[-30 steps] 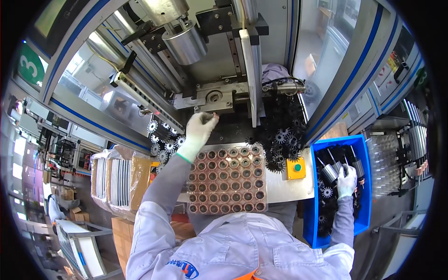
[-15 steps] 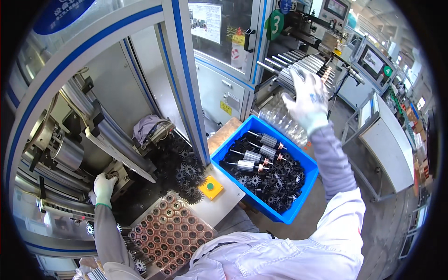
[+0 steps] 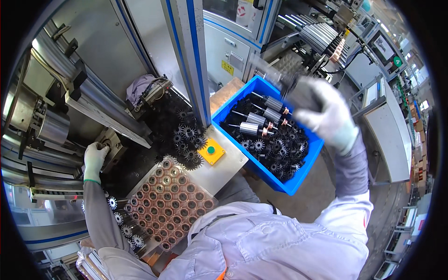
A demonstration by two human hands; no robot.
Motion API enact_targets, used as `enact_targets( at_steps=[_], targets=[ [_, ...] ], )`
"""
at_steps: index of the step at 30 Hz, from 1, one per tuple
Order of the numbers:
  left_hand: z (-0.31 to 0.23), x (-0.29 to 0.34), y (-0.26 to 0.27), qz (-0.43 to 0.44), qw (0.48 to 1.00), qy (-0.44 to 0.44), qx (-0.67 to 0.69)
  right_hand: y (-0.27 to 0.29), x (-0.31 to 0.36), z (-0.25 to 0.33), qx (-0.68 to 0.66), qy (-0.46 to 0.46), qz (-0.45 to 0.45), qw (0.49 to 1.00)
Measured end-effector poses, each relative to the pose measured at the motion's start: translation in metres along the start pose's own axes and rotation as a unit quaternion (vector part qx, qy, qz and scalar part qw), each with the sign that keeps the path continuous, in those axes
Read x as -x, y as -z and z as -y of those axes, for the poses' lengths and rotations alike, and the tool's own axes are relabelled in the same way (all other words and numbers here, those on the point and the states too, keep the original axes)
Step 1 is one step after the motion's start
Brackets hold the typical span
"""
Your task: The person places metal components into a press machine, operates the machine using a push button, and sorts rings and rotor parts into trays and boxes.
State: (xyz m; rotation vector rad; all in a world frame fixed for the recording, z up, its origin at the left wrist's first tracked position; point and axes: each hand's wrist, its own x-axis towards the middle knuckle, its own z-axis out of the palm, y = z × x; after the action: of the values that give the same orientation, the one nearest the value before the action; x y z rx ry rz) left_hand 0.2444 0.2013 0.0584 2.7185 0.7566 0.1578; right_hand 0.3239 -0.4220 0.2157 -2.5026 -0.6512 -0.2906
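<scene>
My left hand (image 3: pixel 94 161), in a white glove, is at the metal fixture (image 3: pixel 113 144) of the machine. Its fingers are closed at the fixture's round opening, and whatever they pinch is hidden. Over the right side of the blue bin (image 3: pixel 298 179), my gloved right hand (image 3: pixel 329 112) is closed round a motor rotor (image 3: pixel 284 81), which is smeared by motion. In the bin several rotors (image 3: pixel 252 128) with shafts and copper ends lie on black toothed discs (image 3: pixel 280 158). A clear tray (image 3: pixel 170 238) in front of me holds rows of copper rings (image 3: pixel 165 204).
A yellow box with a green button (image 3: pixel 211 150) sits on the metal table between tray and bin. More black toothed discs (image 3: pixel 186 135) are heaped beside the machine frame post (image 3: pixel 186 60). A rack of rotors (image 3: pixel 322 37) stands beyond the bin.
My right hand has come down and back from the rotor rack, now with a rotor in it. My left hand stays at the fixture. The view has tilted downward.
</scene>
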Motion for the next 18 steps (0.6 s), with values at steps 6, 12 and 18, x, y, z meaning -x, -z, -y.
enact_targets(
  at_steps=[6, 12, 18],
  targets=[
    [-0.019, -0.002, -0.005, 0.005, 0.996, -0.035, -0.086, -0.142, 0.018, -0.141, 0.165, -0.201, 0.144, 0.955],
    [-0.014, 0.003, 0.005, 0.018, 0.991, -0.017, -0.133, -0.23, 0.011, -0.241, 0.087, -0.19, 0.112, 0.971],
    [-0.014, -0.013, 0.017, 0.156, 0.983, 0.057, -0.079, -0.262, 0.018, -0.283, 0.198, -0.195, 0.133, 0.951]
  ],
)
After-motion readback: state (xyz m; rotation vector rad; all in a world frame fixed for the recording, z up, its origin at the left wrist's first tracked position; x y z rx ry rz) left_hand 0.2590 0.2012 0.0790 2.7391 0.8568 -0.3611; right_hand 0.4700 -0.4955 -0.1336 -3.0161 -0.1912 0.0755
